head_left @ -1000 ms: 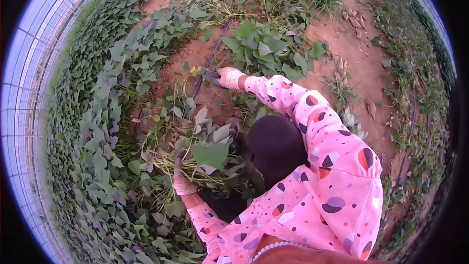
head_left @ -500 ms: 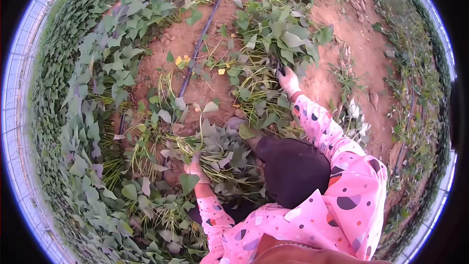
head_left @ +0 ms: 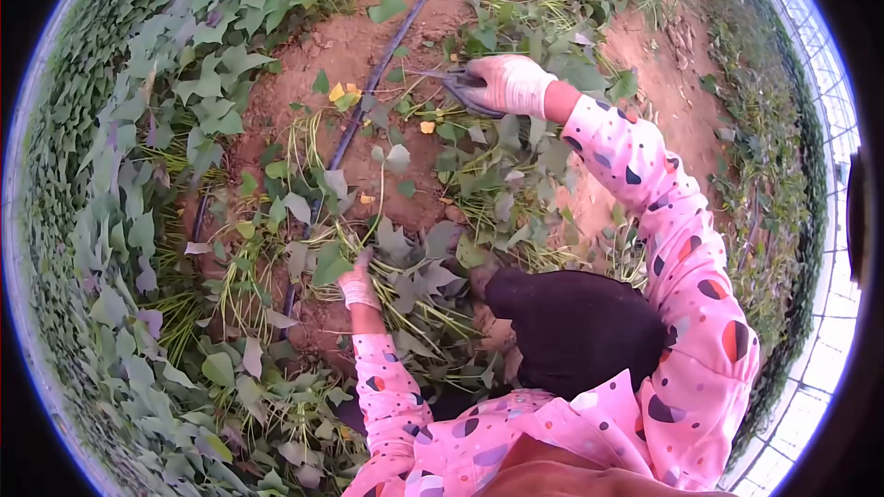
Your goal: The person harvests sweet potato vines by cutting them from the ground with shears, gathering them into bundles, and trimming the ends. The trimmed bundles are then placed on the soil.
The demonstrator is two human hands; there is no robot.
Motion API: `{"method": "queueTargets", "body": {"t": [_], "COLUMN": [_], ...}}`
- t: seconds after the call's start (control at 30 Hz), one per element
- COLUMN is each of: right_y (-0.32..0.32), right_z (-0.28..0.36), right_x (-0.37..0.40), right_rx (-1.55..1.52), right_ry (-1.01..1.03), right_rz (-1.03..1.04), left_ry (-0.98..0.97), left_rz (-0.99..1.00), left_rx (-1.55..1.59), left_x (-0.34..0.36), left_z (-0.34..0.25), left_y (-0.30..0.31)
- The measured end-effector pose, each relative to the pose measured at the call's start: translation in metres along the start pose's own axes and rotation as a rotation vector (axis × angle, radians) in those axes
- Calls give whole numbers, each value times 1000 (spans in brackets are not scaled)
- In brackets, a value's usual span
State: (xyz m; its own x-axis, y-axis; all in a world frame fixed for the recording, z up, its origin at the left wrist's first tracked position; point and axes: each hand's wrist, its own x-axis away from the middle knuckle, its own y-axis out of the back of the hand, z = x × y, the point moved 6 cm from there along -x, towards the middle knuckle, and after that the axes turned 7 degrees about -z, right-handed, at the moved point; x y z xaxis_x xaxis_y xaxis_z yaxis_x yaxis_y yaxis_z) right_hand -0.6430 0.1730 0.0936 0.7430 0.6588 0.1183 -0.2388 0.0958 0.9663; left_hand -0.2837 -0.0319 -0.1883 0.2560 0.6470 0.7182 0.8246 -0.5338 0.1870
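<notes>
My left hand (head_left: 356, 283), in a pale glove, grips a bundle of cut green vines (head_left: 405, 271) with leaves, held low against the soil in front of my dark knee. My right hand (head_left: 509, 85), also gloved, is stretched out ahead and closed on a pair of grey shears (head_left: 456, 85) whose blades point left over the ground. Both arms wear pink sleeves with coloured spots. Leafy vines (head_left: 502, 161) lie on the soil just under the right hand.
A black drip hose (head_left: 359, 115) runs diagonally over red-brown soil (head_left: 313, 64). Dense leafy vine cover (head_left: 138, 175) fills the left side. Bare earth with grass tufts lies right (head_left: 681, 64). Greenhouse framing rims the view.
My right hand rose from the vines at the right and now holds the shears further left and higher. The left hand keeps its grip on the bundle, shifted slightly up.
</notes>
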Motion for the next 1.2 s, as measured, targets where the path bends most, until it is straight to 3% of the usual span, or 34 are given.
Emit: {"method": "queueTargets", "body": {"t": [0.03,0.1,0.2,0.23,0.27,0.3,0.33,0.4,0.5,0.57,0.6,0.63,0.8,0.87,0.9,0.93,1.03,1.07,1.1,1.17,1.2], "right_y": [-10,-36,-44,-44,-48,-47,-48,-54,-29,-42,-49,-50,-56,-48,-43,-52,-65,-64,-61,-54,-49], "right_z": [-25,-101,-182,-191,-197,-197,-198,-207,-155,-160,-163,-155,-159,-138,-132,-133,-133,-132,-130,-131,-133], "right_x": [-28,-68,-81,-82,-87,-92,-98,-114,-124,-144,-153,-157,-180,-173,-170,-169,-158,-154,-151,-143,-136], "right_rx": [79,378,382,344,350,351,327,332,423,520,530,538,756,753,756,679,697,694,688,685,644], "right_ry": [-38,-188,-315,-337,-305,-309,-300,-290,-310,-290,-249,-208,-159,-158,-162,-123,-118,-116,-85,-56,-90], "right_rz": [18,212,261,276,334,336,357,437,507,521,536,550,515,507,496,468,469,471,448,420,386], "left_ry": [-76,25,-85,-80,9,96,-57,-34,-26,72,106,105,17,-26,-70,62,-673,-542,-543,-314,-387], "left_rz": [8,-90,190,192,57,-79,-33,22,83,73,-136,-139,85,77,77,-24,188,67,64,147,122], "left_rx": [53,29,-156,-157,-218,-277,-246,-190,-72,41,-38,-41,19,-87,-190,65,-436,-492,-494,-480,-498], "left_x": [-8,5,-34,-17,0,11,-4,-13,-29,-26,-4,-5,-22,-64,-63,35,-69,-60,-56,-62,-55], "left_z": [5,-4,34,15,2,-9,2,13,31,31,9,8,24,75,68,-34,81,74,64,70,62], "left_y": [2,8,9,1,2,3,4,12,8,9,6,9,10,26,24,-5,17,19,19,19,17]}}
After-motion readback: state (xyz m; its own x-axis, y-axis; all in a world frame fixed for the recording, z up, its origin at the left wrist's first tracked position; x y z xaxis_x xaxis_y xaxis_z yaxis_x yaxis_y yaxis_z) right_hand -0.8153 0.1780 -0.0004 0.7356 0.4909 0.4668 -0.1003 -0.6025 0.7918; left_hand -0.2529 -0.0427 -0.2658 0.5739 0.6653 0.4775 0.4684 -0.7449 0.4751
